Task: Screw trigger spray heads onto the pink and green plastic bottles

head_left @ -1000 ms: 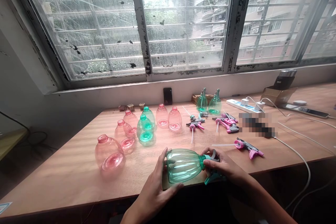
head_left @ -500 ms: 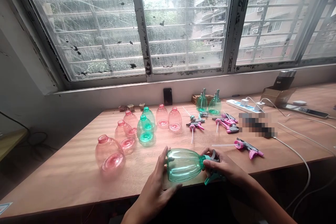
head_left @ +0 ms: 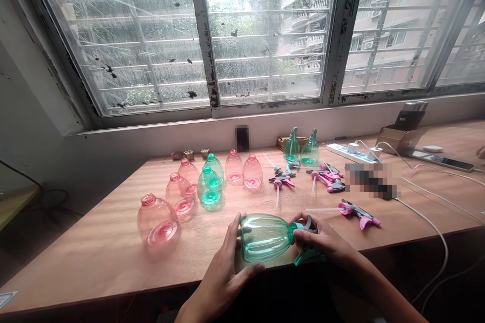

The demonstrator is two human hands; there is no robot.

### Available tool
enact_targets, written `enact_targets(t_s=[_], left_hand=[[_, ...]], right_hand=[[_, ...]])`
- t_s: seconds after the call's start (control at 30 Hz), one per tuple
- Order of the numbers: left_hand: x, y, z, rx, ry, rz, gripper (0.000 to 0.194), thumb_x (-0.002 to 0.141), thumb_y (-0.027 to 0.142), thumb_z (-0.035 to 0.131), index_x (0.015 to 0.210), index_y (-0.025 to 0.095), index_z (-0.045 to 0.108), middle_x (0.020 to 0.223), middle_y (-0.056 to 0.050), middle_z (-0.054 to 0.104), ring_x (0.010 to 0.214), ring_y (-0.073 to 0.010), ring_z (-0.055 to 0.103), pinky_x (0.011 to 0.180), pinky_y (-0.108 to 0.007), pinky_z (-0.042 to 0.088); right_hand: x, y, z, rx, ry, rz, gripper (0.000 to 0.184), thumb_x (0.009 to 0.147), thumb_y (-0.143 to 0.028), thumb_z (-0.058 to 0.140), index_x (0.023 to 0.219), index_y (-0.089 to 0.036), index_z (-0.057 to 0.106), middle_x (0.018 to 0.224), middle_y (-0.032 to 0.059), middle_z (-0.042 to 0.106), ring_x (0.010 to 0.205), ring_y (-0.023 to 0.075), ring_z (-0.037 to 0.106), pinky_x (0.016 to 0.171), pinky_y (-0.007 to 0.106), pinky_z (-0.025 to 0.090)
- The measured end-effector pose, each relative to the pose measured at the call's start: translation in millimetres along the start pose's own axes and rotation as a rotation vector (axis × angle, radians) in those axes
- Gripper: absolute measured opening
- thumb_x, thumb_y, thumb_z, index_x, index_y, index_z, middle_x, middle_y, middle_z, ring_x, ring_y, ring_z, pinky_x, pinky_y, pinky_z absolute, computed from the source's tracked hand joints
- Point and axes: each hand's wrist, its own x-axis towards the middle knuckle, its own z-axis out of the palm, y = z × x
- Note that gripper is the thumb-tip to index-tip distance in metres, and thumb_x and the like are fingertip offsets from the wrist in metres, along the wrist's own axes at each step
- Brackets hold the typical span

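A green see-through spray bottle (head_left: 265, 237) lies on its side over the near edge of the wooden table (head_left: 94, 252). My left hand (head_left: 223, 272) cups its base, fingers curled round it. At the bottle's neck, my right hand (head_left: 322, 245) is closed around the teal and grey trigger head (head_left: 307, 252). A loose pink and grey trigger head (head_left: 358, 212) with its white tube lies just right of my right hand.
Several empty pink bottles (head_left: 157, 222) and green bottles (head_left: 209, 189) stand at the left and middle. Two assembled green sprayers (head_left: 301, 149) stand at the back, with more trigger heads (head_left: 326, 176) in front. A power strip (head_left: 354, 152), cables and a box lie at the right.
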Motion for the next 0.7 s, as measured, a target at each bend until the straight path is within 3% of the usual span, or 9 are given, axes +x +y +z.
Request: enact_targets(t_s=[0.7], left_hand=[[1.7,0.3,1.0,0.03,0.001,0.039,0.093,0.092,0.033,0.071,0.16,0.039,0.008,0.168,-0.01,0.024,0.145,-0.0349,0.041,0.12,-0.052,0.036]], right_hand=[[0.2,1.8,-1.2,0.007,0.004,-0.01,0.043,0.081,-0.05,0.081,0.102,-0.019,0.061,0.066,-0.0026,0.066,0.059,0.0149,0.058,0.057,0.026,0.043]])
